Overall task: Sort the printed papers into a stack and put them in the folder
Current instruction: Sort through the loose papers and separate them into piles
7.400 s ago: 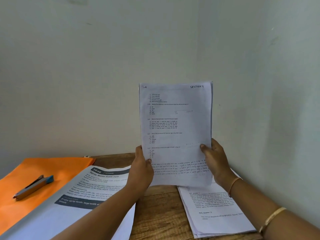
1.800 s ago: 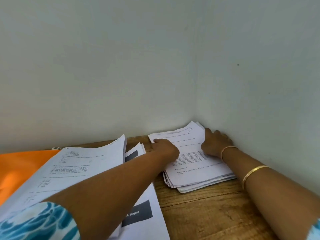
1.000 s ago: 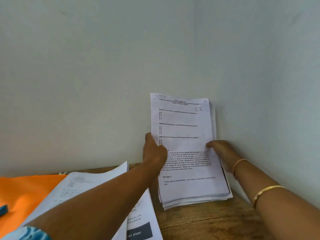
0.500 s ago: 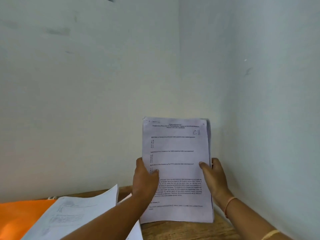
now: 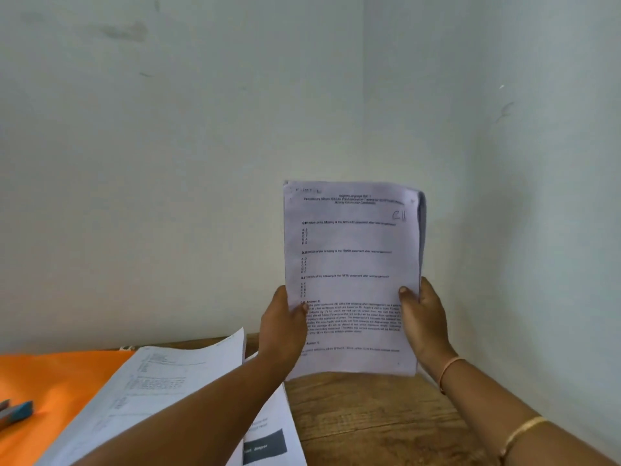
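I hold a stack of printed papers [image 5: 353, 264] upright above the wooden table [image 5: 369, 415], near the room's corner. My left hand [image 5: 285, 324] grips the stack's left edge, thumb on the front sheet. My right hand [image 5: 423, 317] grips its right edge the same way. The front sheet bears printed questions and a handwritten mark at its top right. The orange folder [image 5: 60, 381] lies flat at the left. More printed papers [image 5: 151, 398] lie on the table between the folder and my left arm, partly over the folder.
A blue and grey pen or clip [image 5: 16, 412] rests on the folder at the left edge. Pale walls meet in a corner just behind and to the right of the held stack. A sheet with a dark printed band [image 5: 265, 445] lies under my left arm.
The stack was picked off the table in the corner and raised upright between both hands. Over the last half second it has risen slightly; both grips stay the same.
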